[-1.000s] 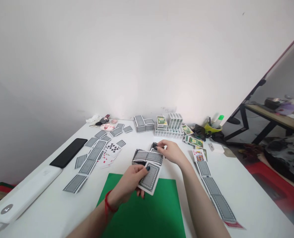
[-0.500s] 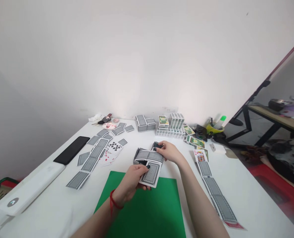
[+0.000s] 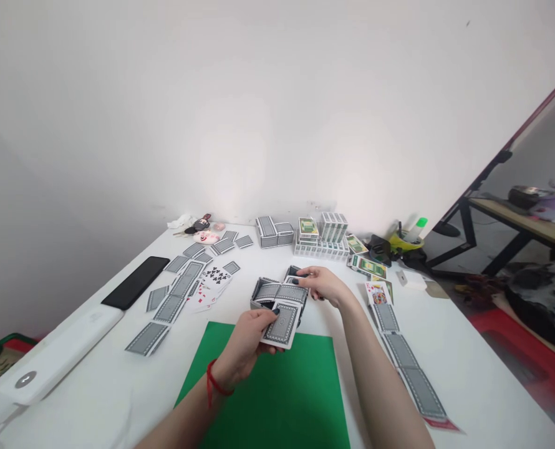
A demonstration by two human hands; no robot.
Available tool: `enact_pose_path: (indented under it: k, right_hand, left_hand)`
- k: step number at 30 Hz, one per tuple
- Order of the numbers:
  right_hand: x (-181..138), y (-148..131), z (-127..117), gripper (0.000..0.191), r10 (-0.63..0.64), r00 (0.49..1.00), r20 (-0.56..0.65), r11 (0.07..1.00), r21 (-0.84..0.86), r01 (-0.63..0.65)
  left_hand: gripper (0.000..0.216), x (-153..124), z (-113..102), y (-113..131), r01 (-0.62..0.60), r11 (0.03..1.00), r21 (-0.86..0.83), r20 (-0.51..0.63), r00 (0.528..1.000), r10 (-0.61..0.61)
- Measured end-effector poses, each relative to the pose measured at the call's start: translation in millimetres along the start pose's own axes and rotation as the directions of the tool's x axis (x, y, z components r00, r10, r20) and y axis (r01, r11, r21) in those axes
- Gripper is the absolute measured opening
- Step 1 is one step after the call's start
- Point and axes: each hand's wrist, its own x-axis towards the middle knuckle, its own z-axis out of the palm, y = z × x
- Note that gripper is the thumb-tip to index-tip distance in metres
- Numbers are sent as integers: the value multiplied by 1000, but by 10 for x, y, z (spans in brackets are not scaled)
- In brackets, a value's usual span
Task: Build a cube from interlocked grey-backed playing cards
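- The left hand (image 3: 248, 342), with a red string bracelet (image 3: 213, 381) at the wrist, pinches a single grey-backed playing card (image 3: 283, 324) between thumb and fingers; the grip is closed firmly on its near left corner.
- That card is tilted, face down, above the far edge of the flat green paper sheet (image 3: 277, 399), and its far end touches the low structure of grey-backed cards (image 3: 277, 291).
- The structure stands on the white table (image 3: 118, 399), just beyond the green sheet.
- The right hand (image 3: 323, 285) has its fingers curled on the far right corner of the structure; whether it grips a card or only steadies one cannot be told.
- To the right lies a row of face-down cards (image 3: 401, 357), headed by a face-up king card (image 3: 375, 292).
- To the left are scattered face-down cards (image 3: 177, 293), a face-up clubs card (image 3: 216, 275), a black phone (image 3: 135, 282) and a long white device (image 3: 60, 357).
- Stacked card decks (image 3: 322, 240) sit at the back edge.
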Motion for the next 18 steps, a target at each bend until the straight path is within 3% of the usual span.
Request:
enact_pose_path:
  k: [7,18]
  right_hand:
    - [-13,-4,-35,32,44,999,32,999,-16,-44]
    - [19,18,-23,28,43,986,162,981,179,-72]
  left_hand:
    - [18,-16,-17,1,-11,1000,19,-13,1000,11]
    - [19,20,-67,-16,21,999,-37,-32,999,-22]
